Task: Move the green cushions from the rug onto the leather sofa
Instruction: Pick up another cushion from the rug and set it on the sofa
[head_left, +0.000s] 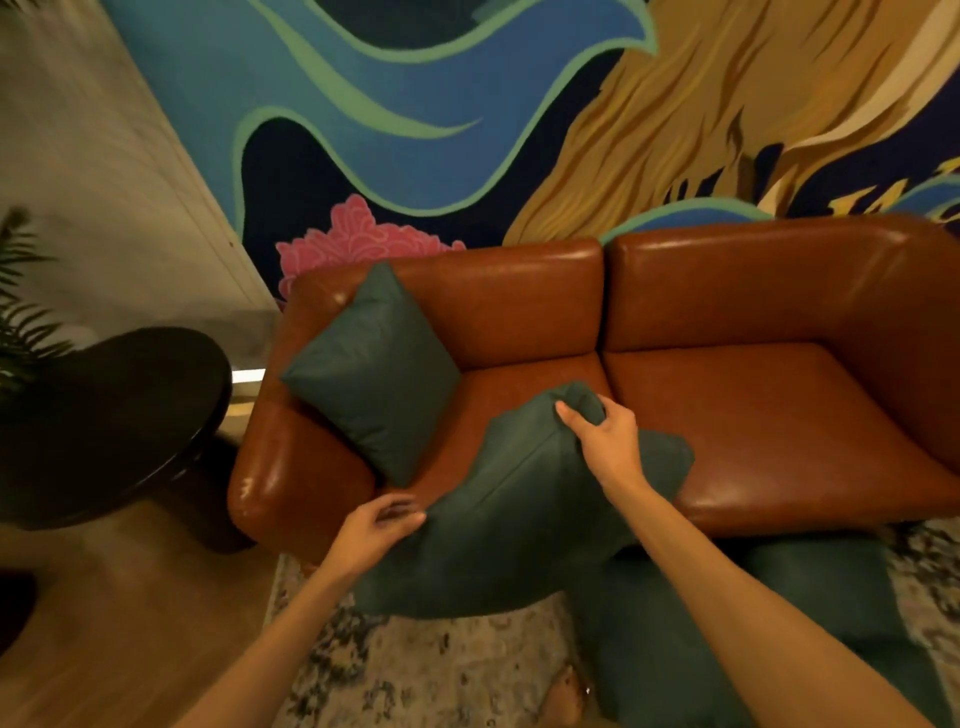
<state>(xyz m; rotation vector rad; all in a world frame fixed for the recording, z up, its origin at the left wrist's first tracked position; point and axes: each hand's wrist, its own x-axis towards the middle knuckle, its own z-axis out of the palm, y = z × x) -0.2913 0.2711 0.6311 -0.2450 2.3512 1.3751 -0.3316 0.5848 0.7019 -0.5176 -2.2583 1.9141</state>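
Two hands, left grip (376, 530) and right grip (605, 436), pinch a green cushion (509, 519) over the leather sofa (779, 426) front edge.

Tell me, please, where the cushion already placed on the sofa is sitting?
In the head view, the placed cushion leans in the leather sofa's left corner against armrest and backrest, up-left of the cushion held in both hands.

Brown leather sofa (753, 415), two seats: one green cushion (374, 369) propped upright in the left corner against backrest and arm. Patterned rug (426, 670) in front of the sofa: further green cushions (727, 639) lying on it. Wooden floor (119, 623): carries the rug.
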